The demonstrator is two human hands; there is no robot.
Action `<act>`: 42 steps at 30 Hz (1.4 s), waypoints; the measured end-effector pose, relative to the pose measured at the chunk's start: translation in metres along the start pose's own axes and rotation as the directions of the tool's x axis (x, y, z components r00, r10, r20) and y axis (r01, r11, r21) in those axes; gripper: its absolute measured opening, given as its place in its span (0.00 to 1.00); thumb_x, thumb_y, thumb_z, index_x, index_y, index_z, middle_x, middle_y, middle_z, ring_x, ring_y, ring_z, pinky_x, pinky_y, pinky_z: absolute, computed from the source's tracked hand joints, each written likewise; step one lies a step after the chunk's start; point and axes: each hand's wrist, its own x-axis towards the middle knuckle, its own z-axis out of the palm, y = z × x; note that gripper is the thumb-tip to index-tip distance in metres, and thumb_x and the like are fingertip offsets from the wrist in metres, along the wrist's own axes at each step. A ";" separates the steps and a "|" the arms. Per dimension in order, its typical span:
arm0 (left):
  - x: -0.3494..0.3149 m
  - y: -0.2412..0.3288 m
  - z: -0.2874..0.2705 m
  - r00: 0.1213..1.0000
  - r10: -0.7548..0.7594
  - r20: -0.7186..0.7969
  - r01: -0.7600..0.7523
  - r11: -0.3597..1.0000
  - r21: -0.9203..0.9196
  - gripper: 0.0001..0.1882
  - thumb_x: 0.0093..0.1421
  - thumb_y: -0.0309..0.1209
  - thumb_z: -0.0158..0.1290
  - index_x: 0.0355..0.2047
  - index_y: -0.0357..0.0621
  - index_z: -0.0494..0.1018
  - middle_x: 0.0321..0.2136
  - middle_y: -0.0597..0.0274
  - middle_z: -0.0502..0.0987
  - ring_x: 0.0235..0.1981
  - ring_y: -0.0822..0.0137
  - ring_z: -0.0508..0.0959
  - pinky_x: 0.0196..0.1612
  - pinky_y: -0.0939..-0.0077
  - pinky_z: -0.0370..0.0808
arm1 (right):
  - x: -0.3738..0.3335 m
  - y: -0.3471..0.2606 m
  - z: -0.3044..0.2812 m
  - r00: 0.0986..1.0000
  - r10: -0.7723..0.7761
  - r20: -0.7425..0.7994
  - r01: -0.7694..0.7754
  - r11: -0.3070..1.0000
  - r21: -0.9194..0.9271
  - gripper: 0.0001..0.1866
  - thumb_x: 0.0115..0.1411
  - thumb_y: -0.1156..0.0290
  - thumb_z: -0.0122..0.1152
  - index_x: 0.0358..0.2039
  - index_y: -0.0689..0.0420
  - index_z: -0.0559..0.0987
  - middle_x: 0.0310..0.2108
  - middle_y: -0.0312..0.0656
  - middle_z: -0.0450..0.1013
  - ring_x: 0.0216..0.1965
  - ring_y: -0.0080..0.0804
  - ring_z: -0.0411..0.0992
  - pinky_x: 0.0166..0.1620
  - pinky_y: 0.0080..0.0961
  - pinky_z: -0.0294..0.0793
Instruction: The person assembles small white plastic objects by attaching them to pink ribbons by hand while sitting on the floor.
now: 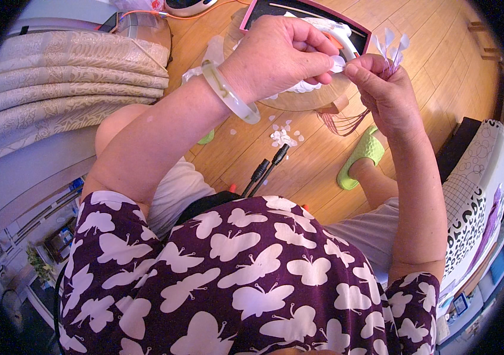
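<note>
My left hand [281, 56], with a pale bangle [228, 93] on its wrist, pinches a small white petal [338, 63] between thumb and fingers. Close against it, the thumb and forefinger of my right hand [382, 89] are pressed together at the petal's edge. A spray of whitish petals on thin stems [390, 50] rises from behind my right fingers, its lower part hidden by them. Thin brown strands [347, 123] curve below that hand; whether they join the spray I cannot tell. Both hands are above a round wooden stool or table [317, 100] bearing white pieces.
Behind my hands lies a dark tray with a pink rim [249, 16], and a white curved thing with orange [355, 36]. Loose white petals [281, 136] lie on the wooden floor near black cable plugs [270, 163]. Folded patterned fabric [74, 65] is left; a green slipper [361, 160] is right.
</note>
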 end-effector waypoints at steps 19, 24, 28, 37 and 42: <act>0.002 -0.008 0.002 0.801 0.568 0.189 -0.582 0.665 0.467 0.11 0.45 0.19 0.55 0.31 0.39 0.70 0.30 0.62 0.73 0.32 0.72 0.74 0.36 0.82 0.71 | 0.000 0.000 -0.003 0.998 -0.027 0.052 0.020 0.990 0.136 0.06 0.47 0.69 0.60 0.23 0.56 0.73 0.11 0.24 0.60 0.10 0.10 0.49 0.14 0.12 0.43; 0.001 -0.004 0.000 0.723 0.649 0.237 -0.654 0.531 0.539 0.08 0.43 0.19 0.57 0.26 0.39 0.72 0.28 0.60 0.74 0.31 0.68 0.75 0.34 0.80 0.71 | -0.001 -0.003 0.000 0.996 -0.006 0.090 -0.010 0.984 0.178 0.07 0.46 0.69 0.60 0.23 0.56 0.73 0.11 0.24 0.60 0.10 0.10 0.50 0.14 0.12 0.43; 0.001 -0.007 -0.001 0.718 0.657 0.229 -0.660 0.538 0.525 0.06 0.43 0.19 0.56 0.24 0.39 0.73 0.28 0.60 0.74 0.31 0.68 0.75 0.34 0.79 0.71 | -0.001 -0.002 0.000 0.995 -0.017 0.101 -0.001 0.985 0.175 0.06 0.46 0.69 0.61 0.23 0.56 0.73 0.11 0.24 0.60 0.10 0.10 0.50 0.14 0.12 0.43; -0.001 -0.004 0.001 0.755 0.634 0.170 -0.634 0.637 0.439 0.03 0.47 0.20 0.55 0.24 0.38 0.73 0.28 0.59 0.74 0.31 0.70 0.74 0.35 0.81 0.70 | -0.005 -0.006 0.005 0.994 -0.025 0.106 0.003 0.979 0.202 0.06 0.46 0.69 0.61 0.21 0.56 0.73 0.11 0.25 0.60 0.10 0.11 0.49 0.14 0.13 0.43; -0.002 -0.004 0.004 0.807 0.583 0.089 -0.579 0.753 0.313 0.03 0.48 0.19 0.53 0.25 0.37 0.73 0.28 0.59 0.73 0.31 0.72 0.73 0.35 0.82 0.71 | -0.006 -0.005 0.005 0.991 -0.064 0.119 0.033 0.968 0.247 0.06 0.48 0.69 0.59 0.22 0.57 0.74 0.10 0.25 0.59 0.10 0.12 0.48 0.14 0.13 0.42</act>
